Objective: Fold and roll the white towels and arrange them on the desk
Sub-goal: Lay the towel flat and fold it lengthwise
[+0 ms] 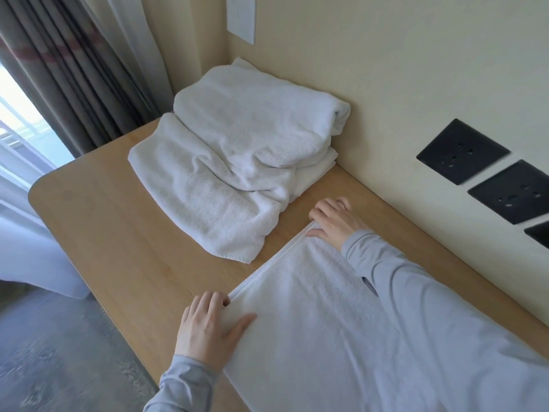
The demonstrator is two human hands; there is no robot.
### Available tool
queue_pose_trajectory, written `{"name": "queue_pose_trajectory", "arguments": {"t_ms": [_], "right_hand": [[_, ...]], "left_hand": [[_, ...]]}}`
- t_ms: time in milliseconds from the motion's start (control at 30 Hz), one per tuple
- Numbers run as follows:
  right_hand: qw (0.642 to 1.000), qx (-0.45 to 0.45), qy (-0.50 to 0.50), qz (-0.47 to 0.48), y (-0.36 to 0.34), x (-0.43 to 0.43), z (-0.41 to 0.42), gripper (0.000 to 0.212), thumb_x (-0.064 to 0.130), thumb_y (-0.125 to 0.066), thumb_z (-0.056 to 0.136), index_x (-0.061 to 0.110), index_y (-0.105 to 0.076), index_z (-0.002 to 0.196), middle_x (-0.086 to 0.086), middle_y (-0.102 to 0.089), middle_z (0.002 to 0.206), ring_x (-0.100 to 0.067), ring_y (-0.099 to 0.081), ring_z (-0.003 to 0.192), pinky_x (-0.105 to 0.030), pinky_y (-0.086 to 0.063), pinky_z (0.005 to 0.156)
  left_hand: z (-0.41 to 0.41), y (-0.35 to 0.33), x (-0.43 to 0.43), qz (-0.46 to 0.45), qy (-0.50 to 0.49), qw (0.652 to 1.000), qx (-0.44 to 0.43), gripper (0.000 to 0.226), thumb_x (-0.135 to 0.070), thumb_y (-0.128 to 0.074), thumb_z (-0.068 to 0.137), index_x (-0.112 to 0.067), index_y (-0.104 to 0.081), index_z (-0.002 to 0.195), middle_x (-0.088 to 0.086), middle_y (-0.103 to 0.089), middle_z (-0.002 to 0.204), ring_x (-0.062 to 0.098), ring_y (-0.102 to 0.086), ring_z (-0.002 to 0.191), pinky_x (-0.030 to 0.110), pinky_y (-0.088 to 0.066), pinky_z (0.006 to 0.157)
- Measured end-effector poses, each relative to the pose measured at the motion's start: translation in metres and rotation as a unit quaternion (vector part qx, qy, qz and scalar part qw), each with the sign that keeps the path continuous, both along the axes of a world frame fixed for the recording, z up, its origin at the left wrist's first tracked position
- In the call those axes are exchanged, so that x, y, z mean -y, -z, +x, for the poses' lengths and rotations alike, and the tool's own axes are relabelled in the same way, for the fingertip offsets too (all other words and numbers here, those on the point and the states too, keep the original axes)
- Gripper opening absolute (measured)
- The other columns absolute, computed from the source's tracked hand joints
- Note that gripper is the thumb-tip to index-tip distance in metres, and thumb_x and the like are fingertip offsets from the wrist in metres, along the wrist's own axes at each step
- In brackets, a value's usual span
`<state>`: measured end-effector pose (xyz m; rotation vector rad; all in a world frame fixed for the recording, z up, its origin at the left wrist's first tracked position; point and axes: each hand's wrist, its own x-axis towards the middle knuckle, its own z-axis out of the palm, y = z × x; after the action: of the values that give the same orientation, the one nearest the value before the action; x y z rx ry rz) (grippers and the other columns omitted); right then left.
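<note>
Head view showed a pale wood-grain worktop (pixel 104 218) with a rounded corner, set against a smooth cream wall. A flat towel (pixel 312 322) of white terry lay spread on its near part, a long rectangle with a narrow stitched hem along the far edge. The left hand (pixel 208 328) held the hem's left corner, with its fingers curled over the edge and its thumb lying on top of the cloth. The right hand (pixel 332 218) gripped the hem's right corner near the wall, its fingers bent down over the edge. Both arms wore soft, light grey-blue sleeves.

Just beyond the hem, apart from it, a pile of towels (pixel 237 162) sat toward the corner of the wall. It was thick, nubby white cloth, loosely folded in rumpled layers, with a rounded fold at the top. Two square, matte black sockets (pixel 463 150) were set into the wall on the right. Pleated grey-brown curtains (pixel 59 69) hung on the left.
</note>
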<state>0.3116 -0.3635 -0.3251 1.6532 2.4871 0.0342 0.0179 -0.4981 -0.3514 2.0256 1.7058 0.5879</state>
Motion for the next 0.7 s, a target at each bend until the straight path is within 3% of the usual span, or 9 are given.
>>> {"name": "queue_pose_trajectory", "arguments": {"t_ms": [100,167,267,333,433,533,633,700], "right_hand": [[0.998,-0.04,0.022,0.037,0.003,0.009,-0.002,0.039,0.044,-0.061,0.083,0.007,-0.065,0.093,-0.008,-0.062,0.095,-0.027,-0.058,0.095,-0.044,-0.038,0.088],[0.996,-0.067,0.038,0.05,0.004,0.013,-0.005,0.034,0.038,-0.068,0.079,0.005,-0.066,0.088,-0.011,-0.063,0.092,-0.029,-0.06,0.09,-0.047,-0.044,0.079],[0.993,-0.089,0.069,0.047,0.005,0.018,-0.007,0.031,0.03,-0.071,0.077,0.002,-0.067,0.089,-0.014,-0.064,0.096,-0.033,-0.06,0.096,-0.048,-0.049,0.076],[0.991,-0.091,0.093,0.039,0.006,0.021,-0.008,0.03,0.028,-0.066,0.083,0.001,-0.066,0.096,-0.016,-0.062,0.103,-0.033,-0.057,0.105,-0.049,-0.049,0.079],[0.987,-0.087,0.127,0.04,0.008,0.022,-0.009,0.029,0.025,-0.059,0.089,0.0,-0.062,0.103,-0.016,-0.058,0.111,-0.031,-0.05,0.114,-0.047,-0.048,0.079],[0.983,-0.098,0.148,0.045,0.01,0.023,-0.013,0.028,0.022,-0.062,0.088,-0.002,-0.06,0.103,-0.019,-0.056,0.114,-0.033,-0.05,0.114,-0.048,-0.048,0.078],[0.974,-0.101,0.198,0.047,0.008,0.027,-0.018,0.036,0.025,-0.058,0.09,0.001,-0.054,0.117,-0.019,-0.046,0.132,-0.031,-0.042,0.126,-0.052,-0.042,0.092],[0.967,-0.073,0.237,0.057,0.004,0.033,-0.022,0.04,0.029,-0.047,0.095,0.008,-0.046,0.13,-0.011,-0.035,0.146,-0.024,-0.025,0.14,-0.056,-0.021,0.109]], "left_hand": [[0.0,-0.002,-0.003,-0.11,-0.06,0.992,-0.005,0.055,-0.075,-0.06,0.061,-0.023,-0.052,0.077,-0.013,-0.05,0.074,0.016,-0.048,0.077,0.028,-0.037,0.075],[0.0,-0.007,-0.007,-0.157,-0.07,0.985,-0.015,0.05,-0.069,-0.069,0.059,-0.026,-0.045,0.069,-0.014,-0.047,0.072,0.014,-0.046,0.078,0.026,-0.033,0.074],[-0.002,-0.015,-0.01,-0.143,-0.042,0.988,-0.032,0.052,-0.065,-0.07,0.063,-0.027,-0.036,0.055,-0.011,-0.041,0.068,0.014,-0.043,0.075,0.026,-0.029,0.071],[-0.003,-0.019,-0.01,-0.112,-0.021,0.993,0.032,0.054,-0.05,-0.077,0.066,-0.028,-0.031,0.052,-0.01,-0.036,0.065,0.009,-0.04,0.065,0.022,-0.03,0.062],[-0.006,-0.02,-0.012,-0.09,-0.03,0.991,0.099,0.051,-0.034,-0.078,0.071,-0.029,-0.03,0.056,-0.009,-0.036,0.058,0.009,-0.039,0.056,0.015,-0.031,0.051],[-0.013,-0.011,-0.017,-0.109,-0.09,0.985,0.098,0.045,-0.02,-0.07,0.081,-0.029,-0.031,0.061,-0.007,-0.041,0.053,0.008,-0.036,0.05,0.021,-0.033,0.049],[-0.012,-0.007,-0.016,-0.108,-0.073,0.989,0.064,0.041,-0.009,-0.064,0.085,-0.025,-0.032,0.066,-0.006,-0.042,0.057,0.014,-0.035,0.05,0.025,-0.034,0.049],[-0.005,-0.014,-0.012,-0.083,-0.089,0.992,0.032,0.027,-0.006,-0.058,0.088,-0.018,-0.04,0.073,-0.002,-0.046,0.063,0.02,-0.041,0.051,0.027,-0.035,0.05]]}}
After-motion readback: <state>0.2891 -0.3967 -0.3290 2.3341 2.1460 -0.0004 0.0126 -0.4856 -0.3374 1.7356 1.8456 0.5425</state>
